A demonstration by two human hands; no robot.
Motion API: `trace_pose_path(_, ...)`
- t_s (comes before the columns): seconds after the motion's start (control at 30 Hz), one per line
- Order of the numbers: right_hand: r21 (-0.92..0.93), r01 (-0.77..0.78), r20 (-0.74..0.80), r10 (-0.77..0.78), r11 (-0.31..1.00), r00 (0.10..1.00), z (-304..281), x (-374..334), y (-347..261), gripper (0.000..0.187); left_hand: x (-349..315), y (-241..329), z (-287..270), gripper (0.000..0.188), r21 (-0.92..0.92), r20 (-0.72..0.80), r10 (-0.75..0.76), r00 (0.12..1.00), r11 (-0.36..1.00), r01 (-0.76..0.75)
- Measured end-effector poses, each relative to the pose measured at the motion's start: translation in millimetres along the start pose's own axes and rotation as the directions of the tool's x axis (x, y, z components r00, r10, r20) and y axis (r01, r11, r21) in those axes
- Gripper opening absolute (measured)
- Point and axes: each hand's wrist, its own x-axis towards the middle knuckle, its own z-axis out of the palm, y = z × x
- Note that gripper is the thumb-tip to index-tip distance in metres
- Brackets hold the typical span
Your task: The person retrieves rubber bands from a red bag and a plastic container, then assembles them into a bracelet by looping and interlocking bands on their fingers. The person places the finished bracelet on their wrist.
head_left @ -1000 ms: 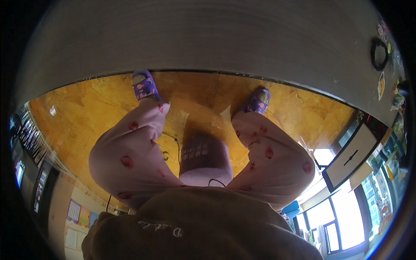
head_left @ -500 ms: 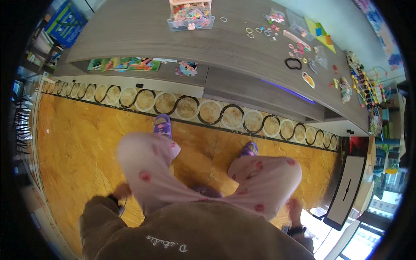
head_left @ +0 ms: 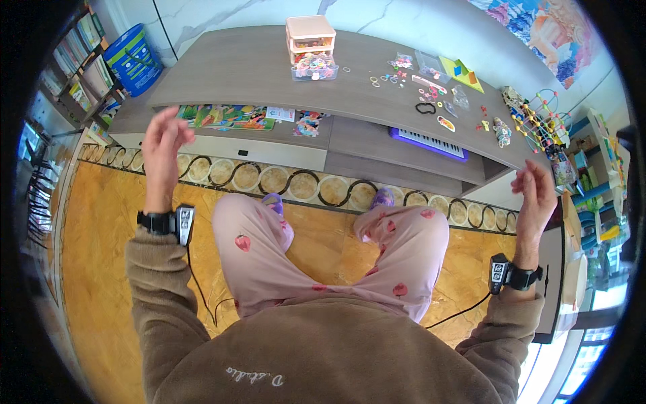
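Note:
My left hand (head_left: 165, 148) is raised in front of the cabinet's left part, empty, its fingers loosely bent and apart. On the other side my right hand (head_left: 536, 195) is up near the cabinet's right end, also holding nothing, with fingers half curled but not closed. Each wrist wears a black strap with a small device; the left device (head_left: 185, 224) and the right device (head_left: 498, 273) trail thin cables. Away from both hands, a small pink drawer box (head_left: 311, 27) stands on the cabinet top, its clear drawer (head_left: 315, 70) pulled out and full of colourful hair ties.
On the grey cabinet (head_left: 235, 60) lie loose hair ties, a black band (head_left: 425, 108), a yellow-green tray (head_left: 463, 73) and a bead maze (head_left: 548, 121). Its shelves hold picture books (head_left: 229, 117) and a purple toy keyboard (head_left: 431, 143). A blue bucket (head_left: 133, 60) stands left.
Both hands have risen from beside my thighs to in front of the cabinet. The view has tilted up, showing more of the wall, the drawer box and the keyboard. My feet have drawn closer to the cabinet.

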Motion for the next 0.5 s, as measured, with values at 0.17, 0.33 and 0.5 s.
trace_pose_path(0.17,0.03,0.08,0.242,-0.085,0.996,0.966,84.1,52.8,-22.3,0.019,49.8,20.7,75.7,0.024,0.046,0.111,-0.006,0.994,0.999,0.0)
trace_pose_path(0.33,-0.038,0.057,0.558,-0.026,0.998,0.829,202.4,106.9,4.4,0.024,89.7,-60.6,149.3,0.018,0.216,0.209,-0.278,0.938,0.948,0.233)
trace_pose_path(0.5,-0.065,0.168,0.69,-0.077,0.984,0.72,305.6,171.5,30.6,0.029,114.4,-131.8,198.3,0.041,0.44,0.015,-0.231,0.973,0.875,0.202)
